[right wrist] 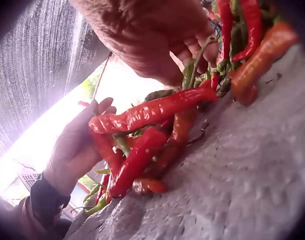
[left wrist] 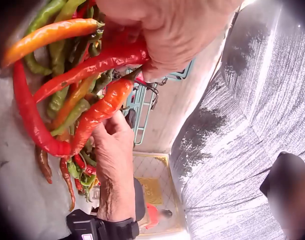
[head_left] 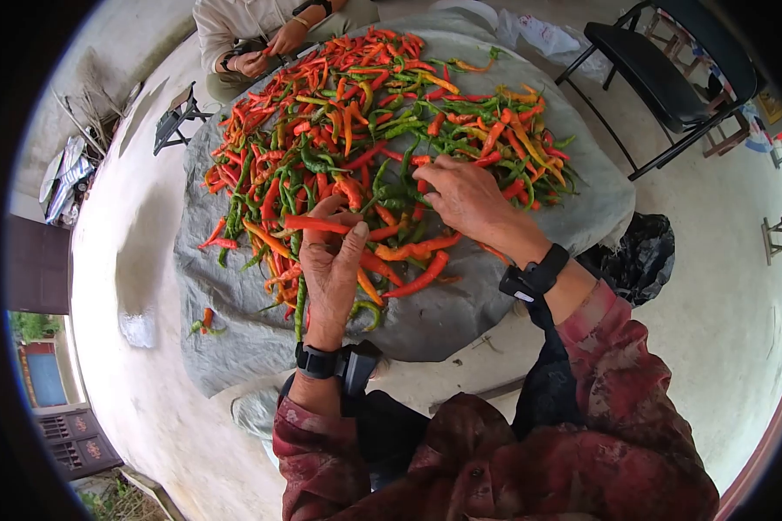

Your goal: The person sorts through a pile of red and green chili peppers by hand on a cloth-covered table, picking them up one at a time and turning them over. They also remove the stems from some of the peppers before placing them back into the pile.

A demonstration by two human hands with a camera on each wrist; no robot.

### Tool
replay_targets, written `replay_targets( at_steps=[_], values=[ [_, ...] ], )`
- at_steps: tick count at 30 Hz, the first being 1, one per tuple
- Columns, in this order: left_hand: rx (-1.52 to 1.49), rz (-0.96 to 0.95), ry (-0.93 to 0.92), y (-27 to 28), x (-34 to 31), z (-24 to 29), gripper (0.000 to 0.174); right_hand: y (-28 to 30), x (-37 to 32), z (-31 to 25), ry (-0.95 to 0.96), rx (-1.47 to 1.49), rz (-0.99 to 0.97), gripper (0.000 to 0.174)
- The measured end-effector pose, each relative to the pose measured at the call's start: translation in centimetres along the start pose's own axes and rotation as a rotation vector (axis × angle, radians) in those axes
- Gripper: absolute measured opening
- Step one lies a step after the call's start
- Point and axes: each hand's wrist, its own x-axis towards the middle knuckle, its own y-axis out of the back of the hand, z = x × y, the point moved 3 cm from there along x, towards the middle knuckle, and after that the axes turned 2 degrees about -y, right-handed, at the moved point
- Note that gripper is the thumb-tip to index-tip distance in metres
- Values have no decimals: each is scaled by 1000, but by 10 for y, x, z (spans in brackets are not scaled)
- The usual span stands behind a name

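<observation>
A large heap of red, orange and green chili peppers (head_left: pixel 356 156) covers the grey sheet. My left hand (head_left: pixel 328 260) is at the near side of the heap, holding a red chili pepper (head_left: pixel 314 224) crosswise between thumb and fingers. To its right, my right hand (head_left: pixel 469 204) reaches into the heap with fingers bent down, its fingertips pinching a red chili. Several long red and orange chilies (head_left: pixel 421 273) lie between the hands. In the right wrist view, a green stem (right wrist: pixel 200 60) overlaps the right fingers; the undersides of the fingertips are hidden.
The grey sheet (head_left: pixel 235 347) drapes over a rounded surface. Another person (head_left: pixel 252 39) sits at the far side with hands together. A black folding chair (head_left: pixel 652 87) stands at the right, and a black plastic bag (head_left: pixel 639 260) lies below the sheet's right edge.
</observation>
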Motion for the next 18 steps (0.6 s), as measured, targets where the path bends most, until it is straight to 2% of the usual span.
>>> replay_targets(
  at_steps=[2,4,5,8,10,12,13,14,15,16,17,18],
  values=[
    [21,18,-15,1,1,3,47,-13,2,0,16,-18,-92,43],
    [14,129,-95,4,1,8,54,-25,8,5,34,-1,-84,47],
    [108,131,-122,8,2,12,61,-30,11,7,58,19,-72,51],
    [60,182,-158,16,4,13,67,-24,15,2,-34,128,-131,44],
    [88,218,-164,21,4,12,65,-21,19,1,-67,92,-206,39],
    [310,155,-159,23,4,14,59,-22,19,2,-101,64,-271,34],
    [422,183,-211,19,3,19,40,-18,18,3,-106,56,-202,29],
    [415,196,-212,18,3,22,40,-14,17,5,-103,44,-137,25],
    [504,123,-224,15,3,24,31,-6,17,5,-92,34,-146,25],
    [593,49,-233,12,2,24,22,10,15,5,-102,46,-10,24],
    [636,58,-229,8,2,24,14,24,14,6,-113,59,131,24],
    [632,65,-232,6,2,25,14,31,14,10,-107,54,130,24]
  ],
)
